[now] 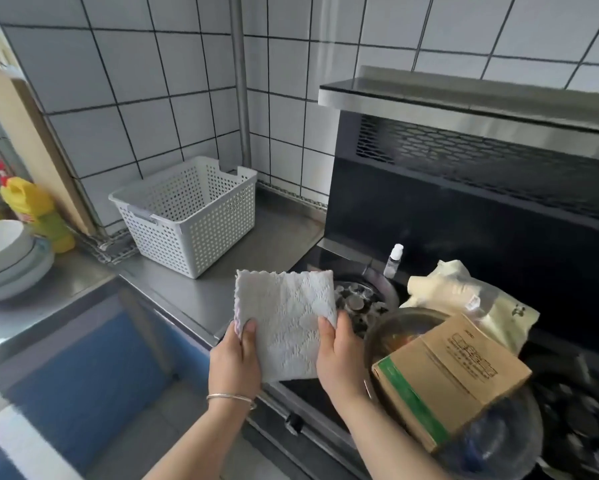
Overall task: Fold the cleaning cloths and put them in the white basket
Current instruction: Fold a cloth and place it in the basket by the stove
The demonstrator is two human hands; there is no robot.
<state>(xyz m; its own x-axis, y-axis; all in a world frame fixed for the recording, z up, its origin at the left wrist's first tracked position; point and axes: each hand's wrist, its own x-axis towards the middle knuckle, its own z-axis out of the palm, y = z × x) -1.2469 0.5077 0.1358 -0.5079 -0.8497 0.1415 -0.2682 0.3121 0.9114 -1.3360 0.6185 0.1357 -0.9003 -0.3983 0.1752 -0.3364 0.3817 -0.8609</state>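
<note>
A folded grey-white cleaning cloth [286,320] with a scalloped edge and a pink underside is held up over the counter's front edge. My left hand [235,362] pinches its lower left side, thumb on top. My right hand [339,355] grips its lower right side, thumb on the cloth. The white perforated basket [187,216] stands on the steel counter near the tiled corner, behind and left of the cloth; its inside looks empty from here.
A black gas stove [360,299] lies right of the cloth, with a small spray bottle [393,259], a cream bag [464,296] and a cardboard box [447,375] on a glass bowl. Stacked white plates [7,258] and a yellow bottle [38,209] sit at the left.
</note>
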